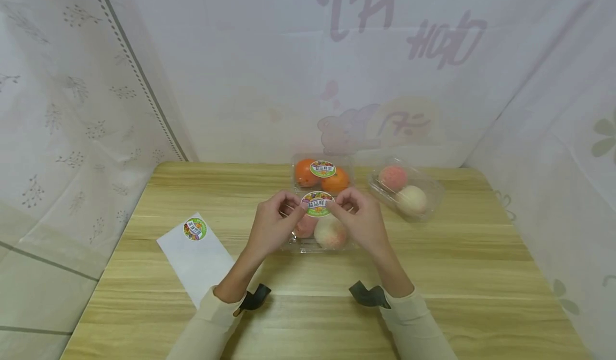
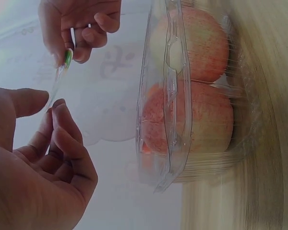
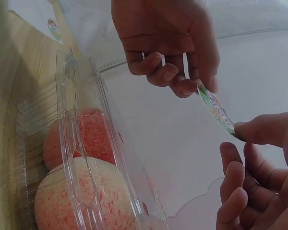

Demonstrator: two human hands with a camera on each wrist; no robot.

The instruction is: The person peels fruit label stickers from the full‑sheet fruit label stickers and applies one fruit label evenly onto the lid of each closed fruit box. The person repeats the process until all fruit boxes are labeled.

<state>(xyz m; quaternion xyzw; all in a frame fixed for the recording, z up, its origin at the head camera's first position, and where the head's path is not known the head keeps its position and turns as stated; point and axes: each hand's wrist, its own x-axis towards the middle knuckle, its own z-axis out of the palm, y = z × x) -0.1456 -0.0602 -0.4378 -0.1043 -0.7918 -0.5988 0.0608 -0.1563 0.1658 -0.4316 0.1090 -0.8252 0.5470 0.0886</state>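
Note:
Between both hands is a round fruit-label sticker (image 1: pixel 317 204) with a green rim and printed characters. My left hand (image 1: pixel 276 220) pinches its left edge between thumb and forefinger, and my right hand (image 1: pixel 360 218) pinches the right edge the same way. In the right wrist view the sticker (image 3: pixel 216 111) bends slightly between the fingertips. Below it sits a clear plastic box (image 1: pixel 308 246) with a closed lid, holding two pink-and-cream peaches (image 3: pixel 84 196). The left wrist view shows the hands raised off the box lid (image 2: pixel 168 120).
Behind is a clear box with two oranges (image 1: pixel 335 180), a similar sticker (image 1: pixel 323 168) on its lid. At the back right stands another clear box (image 1: pixel 428 210) with a pink and a cream fruit. A white sheet (image 1: pixel 197 261) bearing one sticker (image 1: pixel 194 229) lies at left.

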